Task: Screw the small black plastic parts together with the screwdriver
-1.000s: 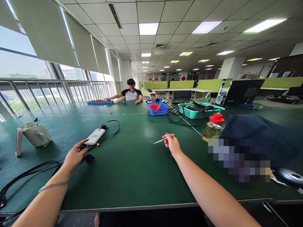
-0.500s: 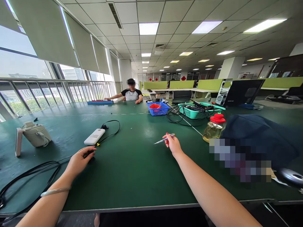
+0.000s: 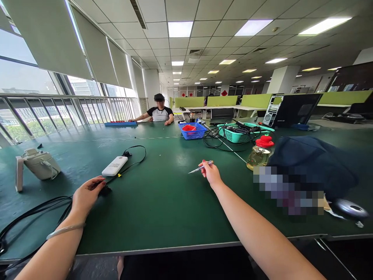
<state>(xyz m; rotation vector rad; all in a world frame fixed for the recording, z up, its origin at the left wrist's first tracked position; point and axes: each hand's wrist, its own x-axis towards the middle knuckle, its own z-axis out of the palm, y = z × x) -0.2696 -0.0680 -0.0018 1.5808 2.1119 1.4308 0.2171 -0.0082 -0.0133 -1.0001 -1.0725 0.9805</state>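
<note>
My left hand [image 3: 86, 195] is at the left of the green table [image 3: 163, 210], its thumb and fingers pinched on a black cable [image 3: 126, 170]. A black connector [image 3: 105, 190] shows just under the fingertips, partly hidden by them. Just beyond that hand lies a white power bank or adapter-like block [image 3: 114, 166], with the cable looping past it and a small yellow tag [image 3: 119, 175] beside it. My right hand [image 3: 212, 175] is closed round a slim silver pen-like tool [image 3: 196, 170]. Its pointed tip faces left, a little above the tabletop.
A beige bag-like case [image 3: 43, 166] stands at the left, near coiled black cables [image 3: 35, 206]. Farther back are a blue basket [image 3: 192, 134] and a green basket [image 3: 233, 136] of cables. A red-lidded bottle [image 3: 259, 155] and dark cloth [image 3: 311, 163] lie right. Another person [image 3: 160, 112] sits opposite.
My left hand has drawn left and slightly nearer, its fingers closing on the black cable, and the connector now shows. My right hand keeps the tool almost in place. The view shifts slightly.
</note>
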